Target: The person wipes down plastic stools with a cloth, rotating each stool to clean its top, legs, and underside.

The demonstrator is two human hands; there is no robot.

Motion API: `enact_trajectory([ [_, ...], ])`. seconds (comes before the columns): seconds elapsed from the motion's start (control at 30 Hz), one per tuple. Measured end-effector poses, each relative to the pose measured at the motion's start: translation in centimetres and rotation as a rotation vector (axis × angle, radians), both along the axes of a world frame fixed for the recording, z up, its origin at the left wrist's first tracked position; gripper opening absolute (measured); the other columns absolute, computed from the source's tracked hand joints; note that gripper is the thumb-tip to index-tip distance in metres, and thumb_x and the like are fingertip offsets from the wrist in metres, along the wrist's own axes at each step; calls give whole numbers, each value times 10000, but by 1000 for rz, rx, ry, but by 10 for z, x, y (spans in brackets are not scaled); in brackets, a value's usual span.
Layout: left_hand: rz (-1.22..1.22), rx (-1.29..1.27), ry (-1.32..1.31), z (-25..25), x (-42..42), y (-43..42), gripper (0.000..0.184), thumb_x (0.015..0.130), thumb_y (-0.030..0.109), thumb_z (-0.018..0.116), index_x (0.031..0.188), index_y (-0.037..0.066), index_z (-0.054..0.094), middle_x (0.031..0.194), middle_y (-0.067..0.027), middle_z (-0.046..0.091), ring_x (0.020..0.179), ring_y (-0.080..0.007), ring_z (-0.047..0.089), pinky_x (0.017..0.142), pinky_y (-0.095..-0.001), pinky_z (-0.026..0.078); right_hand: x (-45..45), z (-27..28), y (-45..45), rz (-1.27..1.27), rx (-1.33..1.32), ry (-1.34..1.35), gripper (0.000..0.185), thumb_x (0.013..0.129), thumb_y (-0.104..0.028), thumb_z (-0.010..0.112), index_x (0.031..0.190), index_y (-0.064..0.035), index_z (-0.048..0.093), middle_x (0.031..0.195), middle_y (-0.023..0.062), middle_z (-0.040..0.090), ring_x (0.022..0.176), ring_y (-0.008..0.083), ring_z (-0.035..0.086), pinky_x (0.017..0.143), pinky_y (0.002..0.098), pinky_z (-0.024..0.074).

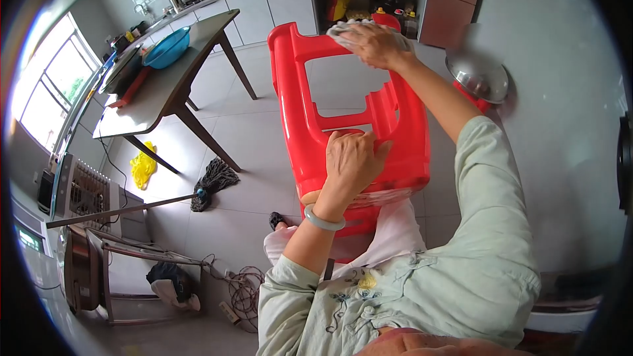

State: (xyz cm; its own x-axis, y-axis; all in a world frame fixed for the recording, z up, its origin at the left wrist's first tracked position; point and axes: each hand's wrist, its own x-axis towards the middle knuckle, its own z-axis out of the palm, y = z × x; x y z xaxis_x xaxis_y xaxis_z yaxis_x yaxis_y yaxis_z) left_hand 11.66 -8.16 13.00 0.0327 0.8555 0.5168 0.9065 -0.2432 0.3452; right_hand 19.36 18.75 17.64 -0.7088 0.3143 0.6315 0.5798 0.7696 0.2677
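A glossy red plastic stool point(295, 115) stands tilted in front of my body, with a large opening in the side facing up. My left hand point(355, 163) is closed over the near edge of that opening, its fingertips curled out of sight. At the stool's far end, my right hand point(377, 45) presses a crumpled light-coloured cloth point(341, 31) against the red rim. The cloth is bunched under the fingers, and part of it is hidden by the hand.
Left of the stool is a table point(188, 46) carrying a blue basin point(167, 47). A mop point(214, 181) and a yellow bag point(143, 166) lie on the floor. Coiled cable point(247, 293) sits lower left. A metal bowl point(478, 76) stands by the right wall.
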Motion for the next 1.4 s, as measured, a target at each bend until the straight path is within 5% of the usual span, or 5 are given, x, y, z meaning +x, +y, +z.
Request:
enact_trajectory([
  [0.43, -47, 50, 32, 0, 8, 12, 285, 838, 350, 669, 801, 68, 690, 579, -68, 620, 544, -250, 579, 643, -368, 400, 46, -18, 38, -424, -317, 274, 347, 930, -303, 464, 1099, -33, 602, 1181, 201, 590, 1073, 388, 586, 842, 475, 530],
  [0.7, -32, -11, 69, 3, 0, 7, 296, 847, 352, 666, 836, 57, 693, 615, -70, 641, 548, -244, 582, 646, -356, 394, 74, -38, 95, -143, 102, -152, 323, 871, -237, 513, 1115, -72, 643, 1148, 143, 611, 1107, 337, 568, 934, 426, 476],
  [0.83, -24, -33, 41, 7, 2, 8, 326, 855, 372, 648, 813, 51, 682, 601, -86, 627, 542, -265, 571, 659, -376, 396, 86, -63, 34, 8, -298, 411, 263, 882, -211, 541, 1100, -112, 650, 1182, 112, 585, 1062, 353, 560, 908, 443, 476],
  [1.27, 20, -3, 43, 3, -3, 11, 350, 856, 373, 637, 719, 51, 654, 604, -106, 625, 576, -298, 591, 657, -401, 399, 90, -18, -91, 189, -389, 320, 171, 859, -152, 592, 1005, -118, 675, 1147, 62, 589, 1058, 296, 546, 925, 405, 466],
  [1.4, 16, -11, 6, 2, -4, 5, 383, 871, 412, 618, 716, 61, 622, 586, -109, 602, 580, -324, 571, 678, -421, 407, 9, 8, -64, 362, 108, -5, 219, 818, -132, 671, 1036, -147, 681, 1212, 67, 582, 1076, 265, 556, 937, 376, 452],
])
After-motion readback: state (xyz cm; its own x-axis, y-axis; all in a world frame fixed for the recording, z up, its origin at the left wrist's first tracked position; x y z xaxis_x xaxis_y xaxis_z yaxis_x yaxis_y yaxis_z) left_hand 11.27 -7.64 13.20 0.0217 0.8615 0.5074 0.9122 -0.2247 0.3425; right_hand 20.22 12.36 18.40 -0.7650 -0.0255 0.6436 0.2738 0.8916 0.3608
